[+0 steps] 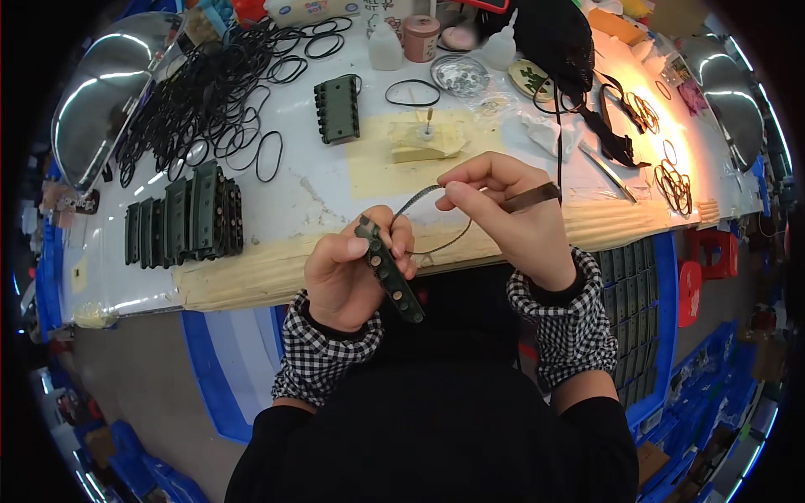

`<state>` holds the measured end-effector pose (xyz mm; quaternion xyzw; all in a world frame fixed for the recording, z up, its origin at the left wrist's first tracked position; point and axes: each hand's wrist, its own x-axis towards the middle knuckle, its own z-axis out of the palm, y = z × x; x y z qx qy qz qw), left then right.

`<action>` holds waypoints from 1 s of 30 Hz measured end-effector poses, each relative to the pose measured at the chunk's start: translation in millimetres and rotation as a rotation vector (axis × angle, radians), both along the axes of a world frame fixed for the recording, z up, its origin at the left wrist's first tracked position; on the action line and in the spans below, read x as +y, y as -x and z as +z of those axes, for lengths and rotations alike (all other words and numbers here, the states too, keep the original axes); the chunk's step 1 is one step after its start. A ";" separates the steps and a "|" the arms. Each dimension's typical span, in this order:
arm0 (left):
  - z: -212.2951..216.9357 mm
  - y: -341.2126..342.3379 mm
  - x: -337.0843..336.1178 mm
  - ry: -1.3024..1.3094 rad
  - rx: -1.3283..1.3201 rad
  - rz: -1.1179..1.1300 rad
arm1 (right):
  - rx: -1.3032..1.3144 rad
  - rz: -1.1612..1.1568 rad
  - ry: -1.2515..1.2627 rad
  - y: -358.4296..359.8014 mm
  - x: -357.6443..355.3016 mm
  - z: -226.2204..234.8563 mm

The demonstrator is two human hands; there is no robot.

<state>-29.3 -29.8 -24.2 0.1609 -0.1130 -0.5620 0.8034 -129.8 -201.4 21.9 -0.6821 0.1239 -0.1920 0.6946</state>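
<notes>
My left hand (340, 281) pinches a dark green piece (390, 281) between thumb and fingers at six o'clock of the bench; my right hand (520, 222), at four, nips a black band (417, 196) between thumb and forefinger. A brown strip (532, 197) lies against that palm; its hold is unclear from here. I judge this as fitting band to piece; next I'd want steady tension and exact seating. A yellow block (415, 151) sits at twelve, spare bands (210, 92) at ten, stacked pieces (180, 218) at nine.
</notes>
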 end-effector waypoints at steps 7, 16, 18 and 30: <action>1.5 -3.7 4.2 -0.004 0.003 -0.004 | 0.138 0.116 -0.207 5.9 3.6 -3.1; 0.7 -3.5 -4.7 0.021 0.164 -0.033 | 0.216 0.232 -0.491 10.7 -3.5 -9.1; 0.6 -3.3 -5.9 -0.003 0.189 -0.038 | 0.226 0.278 -0.562 10.5 -9.0 -10.7; 7.1 -8.1 -3.9 -0.091 0.036 0.009 | 0.148 0.327 -0.649 9.2 -12.1 -15.0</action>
